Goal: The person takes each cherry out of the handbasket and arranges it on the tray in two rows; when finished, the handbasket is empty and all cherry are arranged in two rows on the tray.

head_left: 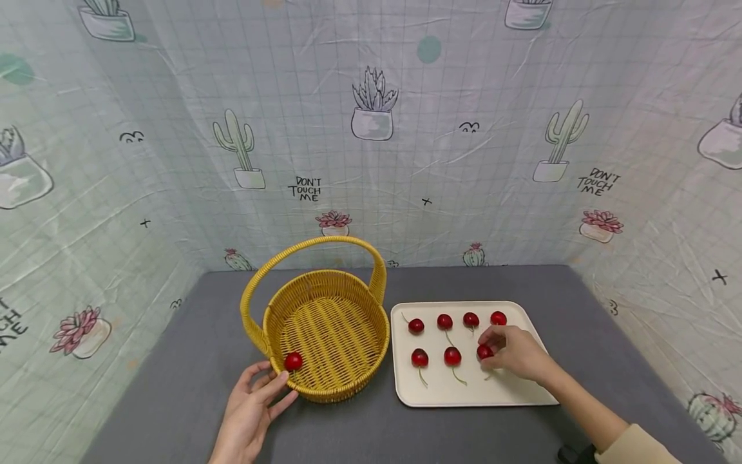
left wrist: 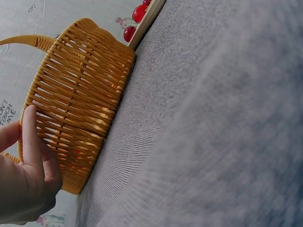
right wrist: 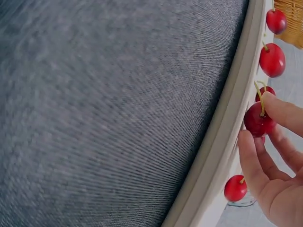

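Note:
My right hand [head_left: 513, 353] is over the right part of a cream tray [head_left: 431, 396], thumb and fingers pinching a red cherry [right wrist: 259, 119] by its sides; the stem points up between the fingertips in the right wrist view. Several other cherries with thin green stems lie in two rows on that tray, among them a front-row cherry [head_left: 453, 356] just left of the hand. At the yellow woven basket [head_left: 327, 393], my left hand [head_left: 250, 406] grips the near left rim, one finger along the outer wall [left wrist: 80, 90]. Inside, close to that rim, sits one cherry [head_left: 293, 361].
The basket's tall arched handle [head_left: 317, 241] stands up over its back left side. Basket and tray stand close side by side on a dark grey cloth-covered table [head_left: 342, 438]. A patterned curtain [head_left: 406, 193] encloses the table at the back and sides.

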